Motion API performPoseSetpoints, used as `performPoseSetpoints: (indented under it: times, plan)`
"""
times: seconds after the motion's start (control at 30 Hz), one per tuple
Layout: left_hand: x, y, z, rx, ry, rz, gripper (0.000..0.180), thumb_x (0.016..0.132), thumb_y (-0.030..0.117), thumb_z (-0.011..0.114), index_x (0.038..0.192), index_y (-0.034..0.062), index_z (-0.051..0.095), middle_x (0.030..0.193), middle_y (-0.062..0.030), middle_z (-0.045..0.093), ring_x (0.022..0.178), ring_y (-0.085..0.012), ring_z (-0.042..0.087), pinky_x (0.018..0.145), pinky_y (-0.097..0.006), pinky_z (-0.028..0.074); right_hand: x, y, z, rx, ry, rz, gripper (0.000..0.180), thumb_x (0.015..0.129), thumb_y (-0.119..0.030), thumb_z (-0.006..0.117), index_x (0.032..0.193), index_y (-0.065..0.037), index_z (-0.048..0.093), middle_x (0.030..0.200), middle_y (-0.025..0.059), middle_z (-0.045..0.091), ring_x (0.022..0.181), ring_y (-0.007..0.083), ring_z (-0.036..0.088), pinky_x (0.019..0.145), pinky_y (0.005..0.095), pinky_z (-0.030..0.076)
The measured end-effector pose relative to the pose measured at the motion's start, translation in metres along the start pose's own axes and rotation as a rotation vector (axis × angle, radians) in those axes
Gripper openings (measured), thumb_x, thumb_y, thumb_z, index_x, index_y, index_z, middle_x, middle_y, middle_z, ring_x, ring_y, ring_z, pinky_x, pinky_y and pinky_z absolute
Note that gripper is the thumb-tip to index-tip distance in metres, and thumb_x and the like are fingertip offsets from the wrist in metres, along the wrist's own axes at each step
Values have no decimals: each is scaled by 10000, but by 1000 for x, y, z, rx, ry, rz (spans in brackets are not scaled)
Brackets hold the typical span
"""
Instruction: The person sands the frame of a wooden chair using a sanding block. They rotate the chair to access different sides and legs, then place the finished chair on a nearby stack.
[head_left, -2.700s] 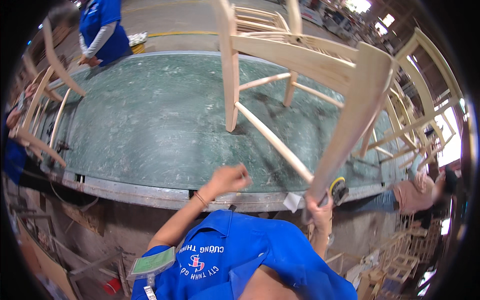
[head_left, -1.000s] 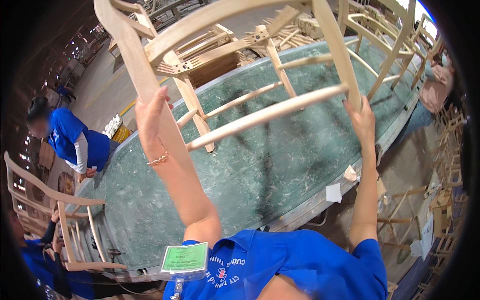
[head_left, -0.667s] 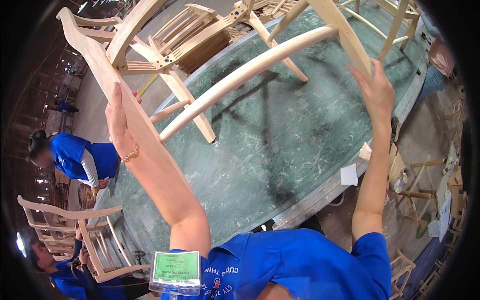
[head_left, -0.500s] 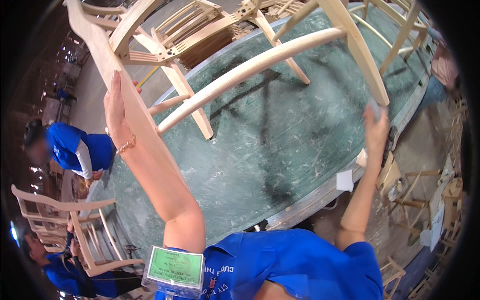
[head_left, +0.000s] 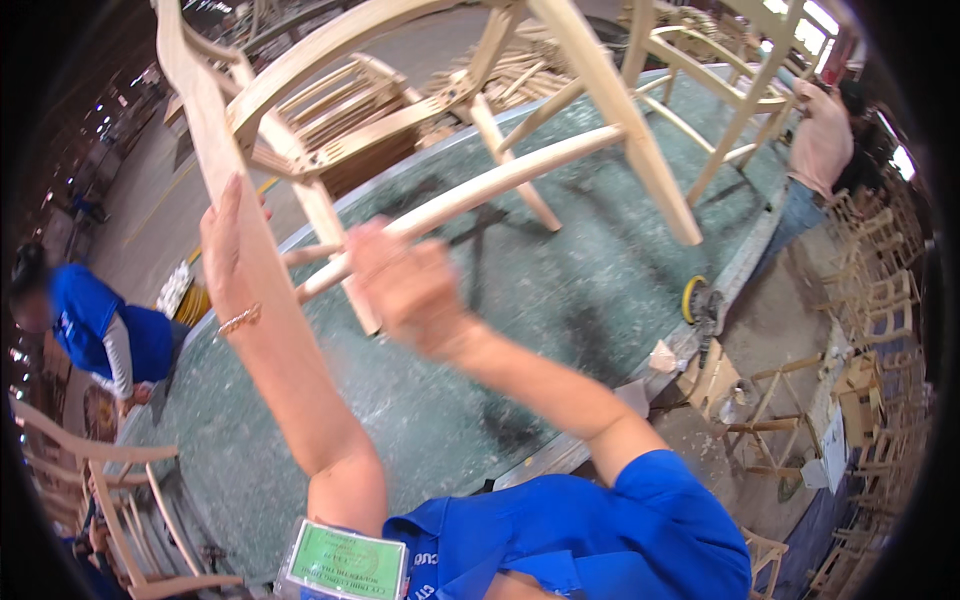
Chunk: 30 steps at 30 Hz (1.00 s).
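A bare wooden chair (head_left: 205, 115) is tipped over the green tabletop (head_left: 590, 330), with its legs and rungs toward me. My left hand (head_left: 228, 240) grips its long curved post, thumb along the near face and fingertips showing at the far edge. Blurred by motion, my right hand (head_left: 405, 290) is closed at the round rung (head_left: 510, 175), close to where that rung meets the post. Whatever lies inside its fingers is hidden.
A sander with a yellow pad (head_left: 695, 300) lies at the table's right edge. Another chair (head_left: 745, 100) stands beyond at the right, near a person in pink (head_left: 822, 135). At the left are a person in blue (head_left: 110, 325) and another chair (head_left: 120, 455). Wooden parts (head_left: 350, 110) are stacked behind the table.
My right hand has moved left from the foot of a chair leg to the rung near the post. My left hand keeps its grip. The view has shifted, showing more of the right side.
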<state>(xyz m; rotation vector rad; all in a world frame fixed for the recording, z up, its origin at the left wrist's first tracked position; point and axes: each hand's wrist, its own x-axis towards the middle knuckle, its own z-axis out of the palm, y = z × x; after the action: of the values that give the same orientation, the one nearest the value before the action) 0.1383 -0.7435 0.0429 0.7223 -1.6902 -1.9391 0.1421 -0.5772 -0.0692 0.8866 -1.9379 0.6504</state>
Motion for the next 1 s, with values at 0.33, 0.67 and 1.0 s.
performPoseSetpoints:
  times: [0.33,0.67,1.0]
  plan:
    - [29,8,-26,-15,-25,0,471,850,470,606,998,53,448,944,-78,405,729,-304,527,639,-724,497,22,33,-23,-85,104,73,203,854,-191,621,1016,-83,678,1087,36,668,1095,195,574,795,358,379]
    - [-7,13,-6,-3,34,0,493,851,493,592,1118,110,431,1020,-74,446,888,-373,535,583,-623,476,8,26,3,25,88,-72,333,863,-191,594,1176,-82,622,1217,49,615,1214,212,500,829,374,368]
    - [84,-4,-32,233,-71,231,577,825,549,632,887,-25,636,707,-118,631,543,-164,567,498,-304,446,-21,-19,53,5,-40,-230,450,851,-253,638,1274,-117,569,1435,-17,449,1335,206,389,917,368,328]
